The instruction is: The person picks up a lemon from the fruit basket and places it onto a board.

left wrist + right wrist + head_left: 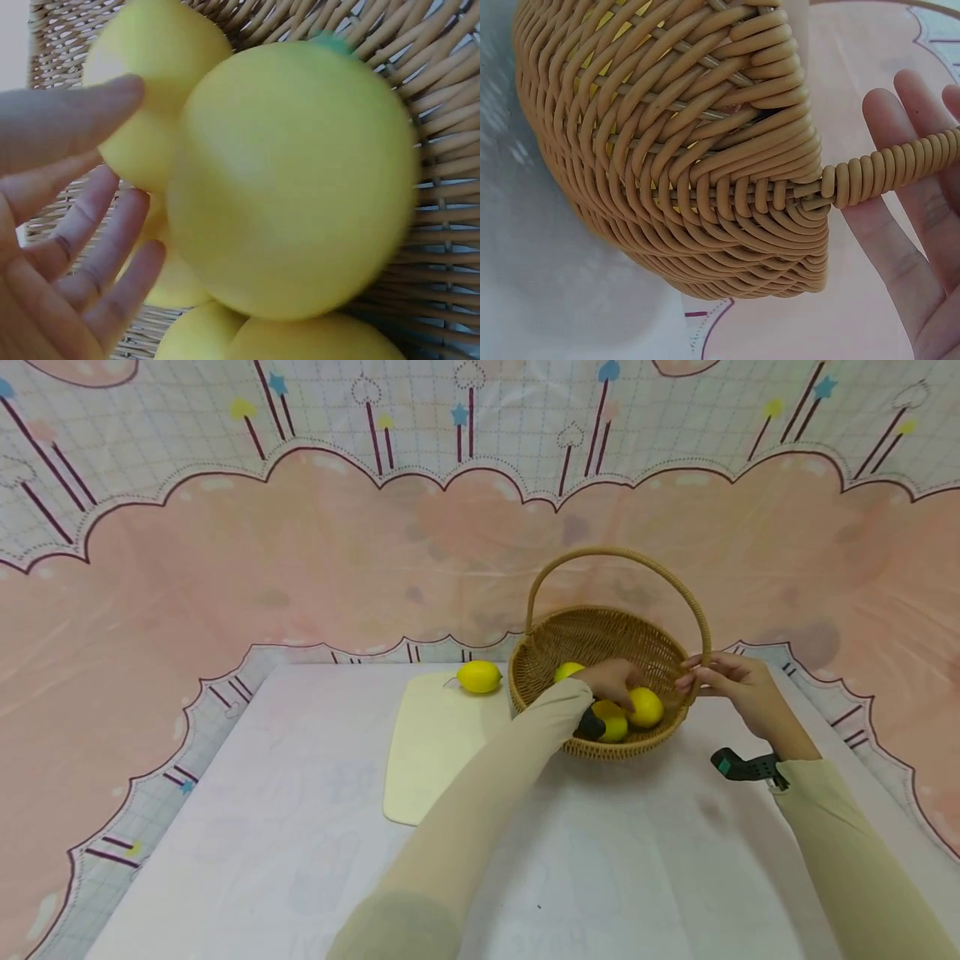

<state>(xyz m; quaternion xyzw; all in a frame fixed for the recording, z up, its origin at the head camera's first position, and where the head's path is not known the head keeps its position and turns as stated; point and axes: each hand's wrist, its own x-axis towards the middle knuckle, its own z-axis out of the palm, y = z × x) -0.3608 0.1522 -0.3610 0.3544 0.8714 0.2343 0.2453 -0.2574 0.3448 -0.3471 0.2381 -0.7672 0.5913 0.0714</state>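
My left hand (611, 681) reaches into a wicker basket (600, 622) among several yellow lemons (646, 707). In the left wrist view its thumb overlaps one lemon (161, 45), and the other fingers are loosely bent, not wrapped round it. A bigger-looking lemon (292, 180) with a green tip lies just beyond those fingers. My right hand (738, 689) holds the wrapped handle (896, 165) near its base on the basket's right side; in the right wrist view its fingers pass behind the handle and the thumb is hidden.
A cream cutting board (442, 743) lies left of the basket, partly behind my left sleeve. One lemon (478, 677) sits at the board's far edge. The white table (300, 793) meets a pink printed cloth (337, 568) behind.
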